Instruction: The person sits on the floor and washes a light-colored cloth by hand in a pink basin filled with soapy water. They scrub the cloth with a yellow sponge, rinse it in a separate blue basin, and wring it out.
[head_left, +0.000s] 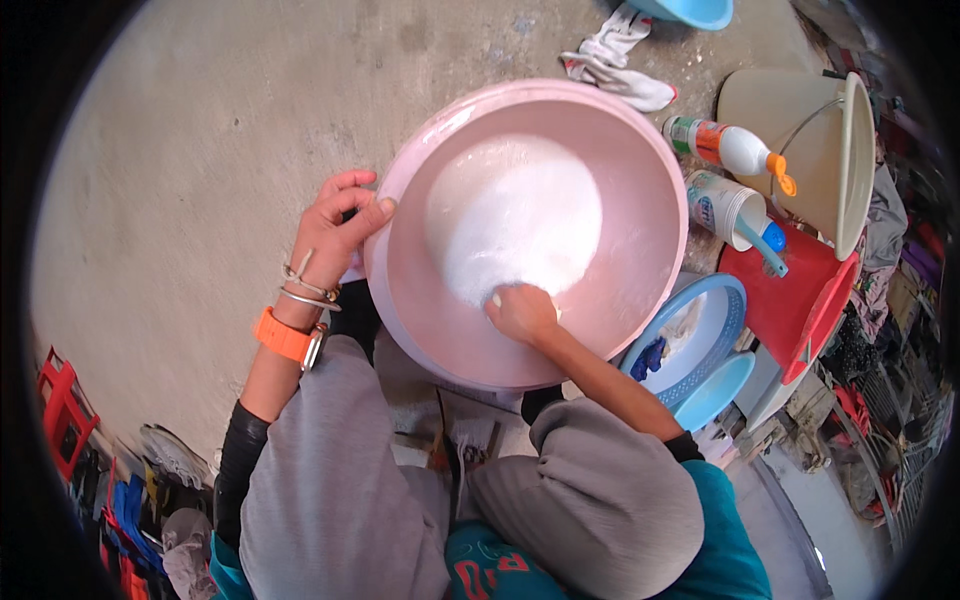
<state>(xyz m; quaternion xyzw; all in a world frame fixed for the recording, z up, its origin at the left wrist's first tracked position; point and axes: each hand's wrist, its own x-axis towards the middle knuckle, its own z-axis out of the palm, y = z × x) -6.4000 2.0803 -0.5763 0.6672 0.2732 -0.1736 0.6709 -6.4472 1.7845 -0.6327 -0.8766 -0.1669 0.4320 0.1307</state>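
Observation:
A large pink plastic basin is tilted in front of my knees, its inside facing me. Whitish, sudsy liquid covers part of its bottom. My left hand grips the basin's left rim, thumb on the edge and fingers outside. Inside, near the lower edge of the liquid, my right hand is closed around a small item. Only pale bits of that item show at either side of the fist, so its kind is hidden.
At right are a white bottle with an orange cap, a tub holding a blue-handled brush, a beige bucket, a red container and a blue basket containing cloths. White socks lie on the concrete floor beyond the basin.

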